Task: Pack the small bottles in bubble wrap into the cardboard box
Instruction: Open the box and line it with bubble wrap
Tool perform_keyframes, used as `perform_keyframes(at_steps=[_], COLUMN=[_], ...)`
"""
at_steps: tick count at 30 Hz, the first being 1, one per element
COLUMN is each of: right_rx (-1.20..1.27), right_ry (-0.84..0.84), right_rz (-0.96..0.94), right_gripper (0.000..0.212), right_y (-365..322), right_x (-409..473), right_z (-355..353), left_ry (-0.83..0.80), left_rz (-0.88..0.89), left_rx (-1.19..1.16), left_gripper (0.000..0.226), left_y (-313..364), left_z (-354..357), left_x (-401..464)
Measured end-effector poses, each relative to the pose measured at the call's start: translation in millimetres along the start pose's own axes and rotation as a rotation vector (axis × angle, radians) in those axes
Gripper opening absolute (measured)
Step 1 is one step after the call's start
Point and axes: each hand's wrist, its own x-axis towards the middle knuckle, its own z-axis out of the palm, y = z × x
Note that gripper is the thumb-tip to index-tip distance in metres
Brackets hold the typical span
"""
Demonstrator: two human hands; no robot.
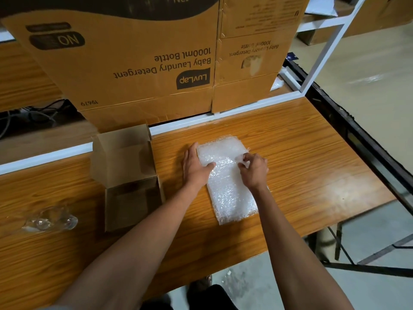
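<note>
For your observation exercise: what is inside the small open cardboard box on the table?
The small cardboard box shows only bare brown walls and a shadowed floor; no bottles appear inside. Its near wall hides the closest strip of floor, so that part cannot be checked.

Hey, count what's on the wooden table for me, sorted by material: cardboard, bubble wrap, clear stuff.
Cardboard: 3: small open box, two big detergent cartons
Bubble wrap: 1: sheet, under both hands
Clear items: 1 cluster; separate pieces cannot be told
Total: 5
</note>
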Motion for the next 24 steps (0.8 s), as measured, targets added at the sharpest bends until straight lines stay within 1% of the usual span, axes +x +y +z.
perform_keyframes(at_steps=[1, 2, 4, 5, 6, 7, 10, 11, 13, 15, 17, 19, 21, 22, 24], right_rx=[0.029, 0.056, 0.095, 0.110, 0.130, 0.159, 0.272, 0.310, 0.403, 0.519, 0.610, 0.690, 0.752, 0.774, 0.807], right_ry=[-0.004, -0.010, -0.009, -0.001, 0.004, 0.005, -0.018, -0.045, -0.117, -0.183, -0.239, -0.273, -0.286, -0.294, -0.315], right_rz=[0.005, 0.000, -0.024, -0.041, -0.055, -0.064, -0.097, -0.091, -0.058, -0.029, -0.025, -0.006, -0.012, -0.024, -0.066], right_gripper=[0.017, 0.017, 0.018, 0.020, 0.023, 0.023, 0.015, 0.013, 0.007, 0.014, 0.016, 0.017, 0.022, 0.024, 0.026], right_y=[0.4, -0.8, -2.0, -1.4, -1.8, -3.4, -12.7, -15.2, -21.7, -28.6, -38.1, -48.6, -61.3, -68.0, -80.0], right_x=[0.2, -0.7, -2.3, -2.5, -3.2, -4.1, -7.4, -7.6, -9.4, -12.2, -15.8, -19.3, -23.7, -26.8, -33.3], right_z=[-0.6, -2.4, -4.8, -5.6, -7.2, -9.5, -20.0, -22.7, -28.8, -34.5, -38.7, -40.9, -42.7, -44.0, -45.7], left_ry=[-0.019, -0.018, 0.011, 0.020, 0.020, 0.013, -0.013, -0.023, -0.040, -0.030, -0.059, -0.142, -0.219, -0.232, -0.221], left_rz=[0.019, 0.049, 0.091, 0.084, 0.070, 0.054, 0.054, 0.067, 0.091, 0.088, 0.018, -0.058, -0.085, -0.096, -0.094], left_rx=[0.015, 0.037, 0.083, 0.090, 0.082, 0.062, -0.062, -0.110, -0.216, -0.388, -0.553, -0.595, -0.554, -0.529, -0.530], left_gripper=[0.086, 0.075, 0.039, 0.025, 0.019, 0.020, 0.017, 0.018, 0.033, 0.043, 0.065, 0.089, 0.105, 0.106, 0.095], left_y=[2.7, 5.1, 10.7, 12.0, 12.3, 11.9, 13.8, 15.4, 22.1, 24.9, 24.1, 20.2, 13.0, 9.8, 4.6], left_z=[-1.6, -2.9, -5.3, -5.7, -6.2, -7.0, -13.2, -17.4, -29.4, -41.1, -51.4, -61.4, -69.8, -73.8, -82.8], left_x=[3.5, 6.6, 9.4, 10.9, 11.9, 11.9, 9.7, 8.1, 4.8, 4.7, 3.7, 0.5, -5.9, -9.6, -15.5])
